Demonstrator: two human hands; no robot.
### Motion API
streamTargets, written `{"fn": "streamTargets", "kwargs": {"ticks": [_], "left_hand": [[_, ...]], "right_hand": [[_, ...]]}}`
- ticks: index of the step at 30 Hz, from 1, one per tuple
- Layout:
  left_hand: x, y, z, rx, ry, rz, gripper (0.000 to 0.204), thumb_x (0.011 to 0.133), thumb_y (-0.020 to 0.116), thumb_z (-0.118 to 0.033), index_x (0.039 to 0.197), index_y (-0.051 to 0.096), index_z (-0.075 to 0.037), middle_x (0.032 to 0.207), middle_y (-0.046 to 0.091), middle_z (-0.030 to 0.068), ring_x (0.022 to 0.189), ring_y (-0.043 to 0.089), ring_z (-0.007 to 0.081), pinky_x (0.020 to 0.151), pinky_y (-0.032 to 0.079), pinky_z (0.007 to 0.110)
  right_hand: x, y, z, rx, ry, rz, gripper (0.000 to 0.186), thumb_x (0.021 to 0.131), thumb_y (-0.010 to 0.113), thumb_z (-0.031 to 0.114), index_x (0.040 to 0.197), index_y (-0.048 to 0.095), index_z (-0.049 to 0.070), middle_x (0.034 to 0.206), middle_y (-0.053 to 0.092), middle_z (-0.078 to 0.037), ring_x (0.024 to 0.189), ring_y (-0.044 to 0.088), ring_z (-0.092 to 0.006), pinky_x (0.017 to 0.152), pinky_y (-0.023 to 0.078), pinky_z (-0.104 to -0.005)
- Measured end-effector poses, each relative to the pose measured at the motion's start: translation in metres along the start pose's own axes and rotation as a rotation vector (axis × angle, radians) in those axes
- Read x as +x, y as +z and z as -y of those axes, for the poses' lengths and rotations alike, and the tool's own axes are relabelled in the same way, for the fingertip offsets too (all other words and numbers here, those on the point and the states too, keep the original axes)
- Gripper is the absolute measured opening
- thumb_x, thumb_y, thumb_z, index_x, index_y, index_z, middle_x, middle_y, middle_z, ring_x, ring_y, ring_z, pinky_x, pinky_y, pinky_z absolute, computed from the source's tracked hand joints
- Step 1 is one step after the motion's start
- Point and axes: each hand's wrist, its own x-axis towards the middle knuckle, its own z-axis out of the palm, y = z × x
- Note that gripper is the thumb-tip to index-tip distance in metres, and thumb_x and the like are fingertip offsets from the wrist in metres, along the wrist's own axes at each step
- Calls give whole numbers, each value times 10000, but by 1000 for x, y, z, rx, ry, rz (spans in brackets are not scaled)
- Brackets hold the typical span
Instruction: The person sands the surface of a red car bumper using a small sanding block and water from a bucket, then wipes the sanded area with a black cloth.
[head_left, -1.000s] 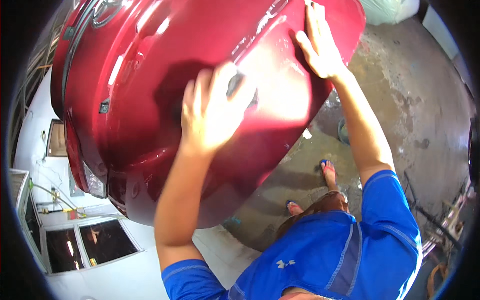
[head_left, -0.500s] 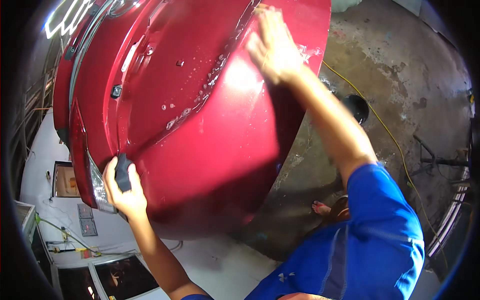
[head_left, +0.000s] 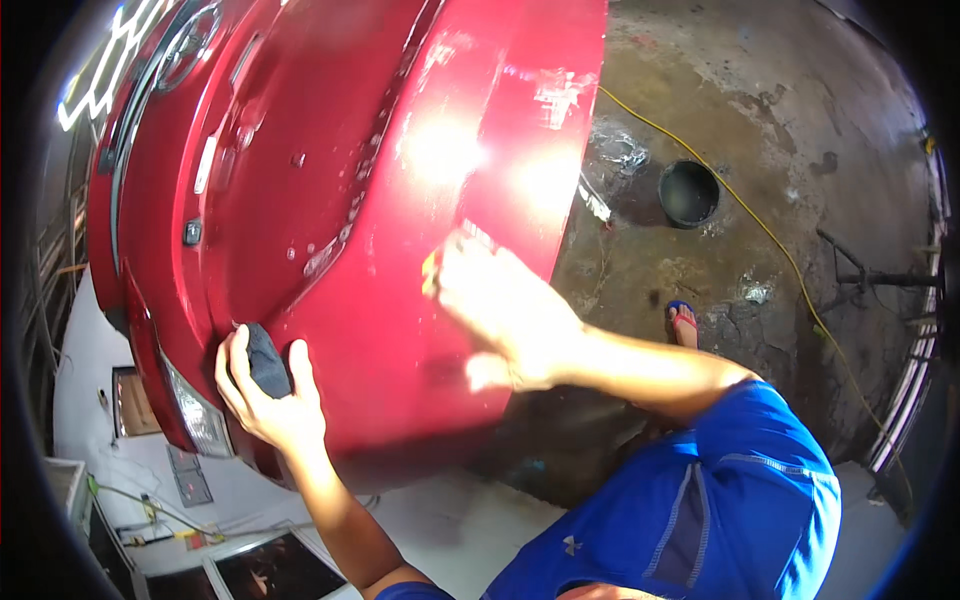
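My left hand (head_left: 275,405) grips a dark grey block (head_left: 267,360) between thumb and fingers, over the red car's edge near the tail light (head_left: 198,408). Wet red bodywork (head_left: 350,370) stretches beneath both hands, with water drops along a seam. Glare and motion smear my right hand (head_left: 510,315), which is over the wide smooth panel at the middle. A small yellow-orange bit (head_left: 430,273) shows at its fingertips; whether the fingers hold it is unclear.
On the stained wet floor to the right stands a black bucket (head_left: 689,194), with a yellow cord (head_left: 760,232) running past it. My sandalled foot (head_left: 683,318) is below the bucket. A dark metal stand (head_left: 870,279) is at the far right. Framed panes (head_left: 275,565) lie at lower left.
My right hand has swept from the panel's far end back toward me. The left hand still grips the block. The view has shifted, bringing the whole bucket and the foot into sight.
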Motion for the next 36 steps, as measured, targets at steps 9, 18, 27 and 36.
{"fn": "streamTargets", "kwargs": {"ticks": [9, 18, 27, 36], "left_hand": [[21, 30, -43, 91, 185, -18, 501, 846, 859, -318, 1272, 697, -109, 1256, 672, 111, 1135, 662, 351, 956, 533, 488], [36, 36, -57, 20, 263, -55, 473, 861, 847, -302, 1267, 703, -106, 1249, 681, 103, 1122, 666, 335, 943, 531, 471], [2, 7, -33, 13, 400, 40, 506, 828, 864, -253, 1282, 697, -103, 1326, 646, 137, 1181, 628, 376, 1010, 500, 508], [-58, 21, -51, 60, 576, 85, 391, 797, 845, -453, 1016, 717, -155, 1028, 651, 78, 949, 630, 331, 806, 487, 497]], "right_hand": [[-4, -50, -60, -543, 400, -3, 1029, 920, 566, 723, 1600, 327, -12, 1691, 237, -266, 1581, 197, -446, 1278, 112, -601], [-4, -87, -132, -655, 602, -166, 1024, 975, 495, 703, 1623, 229, -43, 1683, 226, -306, 1593, 146, -457, 1278, 95, -602], [13, -49, -80, -815, 331, -29, 989, 980, 465, 733, 1591, 342, -36, 1670, 302, -263, 1576, 242, -410, 1299, 147, -522], [-16, 11, 9, -253, 126, 226, 1035, 954, 477, 757, 1557, 374, -78, 1656, 289, -300, 1574, 216, -449, 1289, 151, -562]]}}
